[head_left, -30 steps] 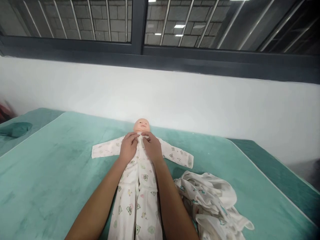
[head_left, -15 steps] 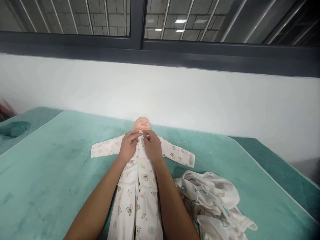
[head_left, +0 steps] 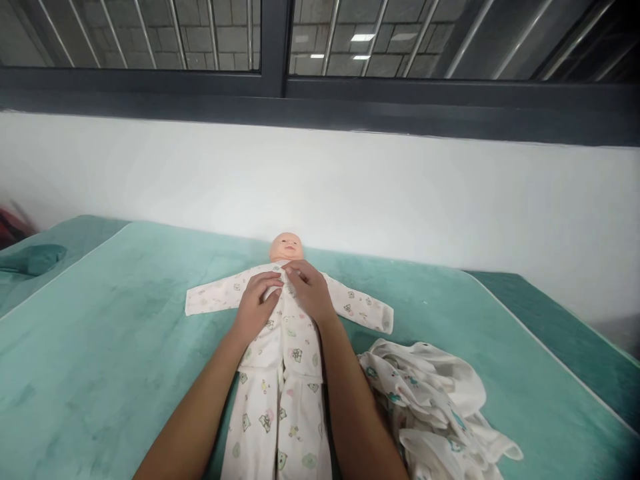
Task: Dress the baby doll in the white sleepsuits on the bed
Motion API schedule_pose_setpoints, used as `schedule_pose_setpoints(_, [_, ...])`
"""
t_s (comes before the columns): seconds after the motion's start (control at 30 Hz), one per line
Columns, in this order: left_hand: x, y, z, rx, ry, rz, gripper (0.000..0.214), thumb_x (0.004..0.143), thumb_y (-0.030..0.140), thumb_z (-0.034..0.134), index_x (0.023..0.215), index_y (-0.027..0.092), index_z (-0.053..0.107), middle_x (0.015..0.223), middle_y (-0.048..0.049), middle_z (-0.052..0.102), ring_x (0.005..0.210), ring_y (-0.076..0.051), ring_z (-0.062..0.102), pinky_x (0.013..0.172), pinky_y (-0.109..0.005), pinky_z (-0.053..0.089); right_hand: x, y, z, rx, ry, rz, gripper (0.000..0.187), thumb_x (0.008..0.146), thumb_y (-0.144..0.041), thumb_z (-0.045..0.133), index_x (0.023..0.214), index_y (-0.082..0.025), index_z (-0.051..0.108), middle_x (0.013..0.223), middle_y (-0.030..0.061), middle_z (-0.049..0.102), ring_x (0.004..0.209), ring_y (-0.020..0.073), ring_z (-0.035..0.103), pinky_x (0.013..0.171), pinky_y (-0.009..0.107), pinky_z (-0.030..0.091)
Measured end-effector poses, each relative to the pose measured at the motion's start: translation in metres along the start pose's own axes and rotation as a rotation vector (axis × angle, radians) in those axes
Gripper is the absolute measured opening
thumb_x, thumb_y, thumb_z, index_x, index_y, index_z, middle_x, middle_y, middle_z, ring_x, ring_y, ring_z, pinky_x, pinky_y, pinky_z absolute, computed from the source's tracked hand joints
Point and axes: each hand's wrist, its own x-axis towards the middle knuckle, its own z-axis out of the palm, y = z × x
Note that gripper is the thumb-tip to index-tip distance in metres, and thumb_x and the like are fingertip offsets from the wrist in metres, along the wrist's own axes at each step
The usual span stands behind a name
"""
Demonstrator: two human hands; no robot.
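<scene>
A baby doll (head_left: 287,247) lies on its back, dressed in a white printed long-sleeved baby top (head_left: 303,337) and matching trousers (head_left: 303,427). Both sleeves are spread out to the sides. My left hand (head_left: 257,303) rests on the chest beside the front opening, its fingers stretched and the thumb apart. Just below the doll's chin, my right hand (head_left: 310,290) has its fingertips and thumb together on the top's front edge near the neckline. Whatever fastening lies under the fingers is hidden.
To the right lies a crumpled heap of white printed cloth (head_left: 435,400). The doll is on a green padded surface (head_left: 125,333) that meets a white wall (head_left: 320,180). Above is a dark-framed window (head_left: 280,87) with metal bars.
My left hand has slid down from the neckline onto the chest, and its thumb has parted from the fingers. My right hand stays near the neckline. The view has shifted slightly.
</scene>
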Motion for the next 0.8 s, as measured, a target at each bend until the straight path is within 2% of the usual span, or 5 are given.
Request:
schedule_pose_setpoints(0.13, [-0.0022, 0.0002, -0.0008, 0.007, -0.014, 0.019, 0.013, 0.094, 0.03, 0.06, 0.1, 0.025, 0.07, 0.129, -0.0073, 0.065, 0.128, -0.023, 0.055, 0.113, -0.042, 0.04, -0.0015, -0.004, 0.0012, -0.038, -0.007, 0.039, 0.027, 0.092, -0.042, 0.052, 0.092, -0.024, 0.072, 0.087, -0.0002, 0.072, 0.068, 0.0149, 0.054, 0.071, 0.028, 0.043])
schedule_pose_setpoints(0.3, [-0.0004, 0.0, 0.0005, 0.016, -0.018, 0.002, 0.016, 0.097, 0.033, 0.056, 0.097, 0.025, 0.069, 0.129, -0.0074, 0.064, 0.128, -0.023, 0.054, 0.112, -0.042, 0.04, -0.001, -0.0048, 0.0036, -0.128, -0.018, 0.017, 0.027, 0.092, -0.041, 0.052, 0.081, -0.025, 0.07, 0.081, -0.0012, 0.07, 0.072, 0.0162, 0.057, 0.071, 0.028, 0.043])
schedule_pose_setpoints(0.57, [-0.0013, 0.0019, -0.0011, 0.003, -0.042, 0.014, 0.012, 0.094, 0.033, 0.061, 0.098, 0.025, 0.069, 0.13, -0.0076, 0.062, 0.129, -0.023, 0.053, 0.114, -0.041, 0.038, -0.0004, -0.0032, 0.0029, 0.006, -0.003, 0.063, 0.028, 0.09, -0.043, 0.053, 0.082, -0.023, 0.072, 0.074, -0.0018, 0.067, 0.072, 0.0165, 0.058, 0.071, 0.027, 0.043])
schedule_pose_setpoints(0.8, [-0.001, 0.0053, -0.0003, 0.028, -0.04, -0.005, 0.011, 0.094, 0.034, 0.061, 0.096, 0.025, 0.068, 0.131, -0.0078, 0.062, 0.129, -0.024, 0.052, 0.114, -0.042, 0.038, -0.0001, -0.0041, 0.0023, 0.111, -0.005, 0.085, 0.027, 0.088, -0.041, 0.055, 0.079, -0.021, 0.071, 0.061, -0.0035, 0.057, 0.064, 0.0146, 0.053, 0.069, 0.026, 0.042])
